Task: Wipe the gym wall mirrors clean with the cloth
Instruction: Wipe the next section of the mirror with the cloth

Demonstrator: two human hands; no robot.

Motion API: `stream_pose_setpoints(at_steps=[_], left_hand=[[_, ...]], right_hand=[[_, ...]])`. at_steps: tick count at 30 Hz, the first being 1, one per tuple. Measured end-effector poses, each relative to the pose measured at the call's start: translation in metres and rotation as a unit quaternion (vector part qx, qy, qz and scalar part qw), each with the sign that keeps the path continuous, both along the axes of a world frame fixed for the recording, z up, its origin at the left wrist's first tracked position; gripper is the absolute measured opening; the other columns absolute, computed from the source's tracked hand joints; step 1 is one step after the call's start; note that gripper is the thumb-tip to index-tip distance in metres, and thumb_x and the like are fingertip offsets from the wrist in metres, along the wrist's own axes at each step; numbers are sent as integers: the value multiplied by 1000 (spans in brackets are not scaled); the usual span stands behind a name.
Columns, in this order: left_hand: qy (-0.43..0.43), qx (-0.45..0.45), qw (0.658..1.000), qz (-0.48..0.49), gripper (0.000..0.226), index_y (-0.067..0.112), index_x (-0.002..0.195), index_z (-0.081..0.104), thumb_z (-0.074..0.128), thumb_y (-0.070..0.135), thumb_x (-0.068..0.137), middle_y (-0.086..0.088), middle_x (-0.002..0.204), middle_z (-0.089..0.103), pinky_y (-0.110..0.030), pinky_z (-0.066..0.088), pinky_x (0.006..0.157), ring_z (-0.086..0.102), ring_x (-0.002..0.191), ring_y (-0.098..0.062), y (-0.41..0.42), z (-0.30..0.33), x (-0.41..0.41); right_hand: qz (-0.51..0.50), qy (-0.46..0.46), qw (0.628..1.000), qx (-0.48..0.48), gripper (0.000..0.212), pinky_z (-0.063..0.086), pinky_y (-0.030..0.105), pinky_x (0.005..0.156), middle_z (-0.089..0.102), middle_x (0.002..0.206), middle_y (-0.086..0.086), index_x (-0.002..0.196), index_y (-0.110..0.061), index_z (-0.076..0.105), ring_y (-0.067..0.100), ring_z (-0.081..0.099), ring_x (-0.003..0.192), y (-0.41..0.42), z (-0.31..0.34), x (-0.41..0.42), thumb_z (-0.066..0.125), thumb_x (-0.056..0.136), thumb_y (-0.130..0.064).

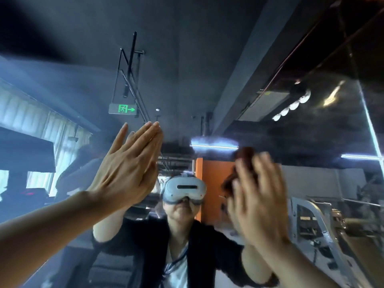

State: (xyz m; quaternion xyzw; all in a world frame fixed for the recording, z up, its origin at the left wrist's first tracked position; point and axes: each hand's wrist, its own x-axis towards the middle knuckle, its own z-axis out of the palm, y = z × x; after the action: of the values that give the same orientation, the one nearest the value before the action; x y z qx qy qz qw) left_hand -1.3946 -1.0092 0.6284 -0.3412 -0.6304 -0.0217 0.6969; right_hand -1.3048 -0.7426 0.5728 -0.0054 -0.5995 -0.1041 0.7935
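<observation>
Right hand (pixel 256 196) presses the dark red cloth (pixel 242 163) flat on the mirror (pixel 207 69), fingers spread, cloth poking out above its fingertips; left hand (pixel 128 165) flat on glass w/ fingers together, holds nothing, so right wipes.

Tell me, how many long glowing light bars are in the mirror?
2. One light bar glows above the cloth; another is at the right edge. More may be hidden.
</observation>
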Motion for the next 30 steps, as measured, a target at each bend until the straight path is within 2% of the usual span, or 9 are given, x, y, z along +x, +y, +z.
stream_pose_setpoints(at_steps=[2,4,8,12,15,20,25,30], left_hand=[[-1,1,1000,1,64,-2,150,37,37,29,94,-15,158,34,-59,17,121,29,149,-29,1,5,1],[-2,6,1000,-4,66,-2,149,38,37,32,93,-16,157,36,-59,19,120,31,148,-30,0,9,1],[-5,16,1000,-14,65,0,150,38,36,37,96,-15,157,37,-59,20,119,31,148,-28,-11,9,-4],[4,16,1000,-16,65,0,149,41,38,37,96,-15,157,37,-61,20,119,32,147,-29,-42,11,-15],[0,18,1000,-20,66,0,148,42,38,38,94,-14,157,38,-59,17,120,33,147,-28,-76,15,-27],[1,7,1000,2,68,2,149,41,40,40,93,-13,157,38,-57,14,122,35,146,-27,-148,18,-56],[8,8,1000,-1,68,0,148,42,38,40,93,-14,154,41,-60,17,119,37,144,-27,-210,13,-75],[11,-2,1000,-16,65,0,147,43,35,39,96,-15,154,41,-59,15,120,37,144,-30,-233,7,-84]], right_hand=[[7,48,991,-127,44,31,63,113,49,140,30,131,-1,63,45,39,133,26,27,7,45,99,-25],[8,55,987,-153,45,31,65,111,47,139,31,132,0,61,44,37,130,29,54,8,47,98,-24],[-17,46,994,-95,44,28,62,116,48,137,29,133,0,61,44,43,130,4,90,-1,45,100,-25],[-51,38,996,-66,50,33,60,113,50,138,27,134,-3,60,40,42,127,-41,115,-16,37,99,-31],[-75,16,995,-56,54,27,57,118,49,141,26,136,-4,58,41,46,129,-88,128,-32,31,100,-34],[-72,12,996,-53,59,27,57,118,50,137,25,134,-5,59,40,46,131,-189,150,-73,26,98,-38],[-59,3,997,-44,61,25,57,119,51,138,26,133,-5,60,40,46,133,-283,150,-107,24,96,-38],[-59,-9,998,-1,60,28,58,117,51,141,28,136,-4,60,41,47,133,-343,132,-128,26,98,-35]])
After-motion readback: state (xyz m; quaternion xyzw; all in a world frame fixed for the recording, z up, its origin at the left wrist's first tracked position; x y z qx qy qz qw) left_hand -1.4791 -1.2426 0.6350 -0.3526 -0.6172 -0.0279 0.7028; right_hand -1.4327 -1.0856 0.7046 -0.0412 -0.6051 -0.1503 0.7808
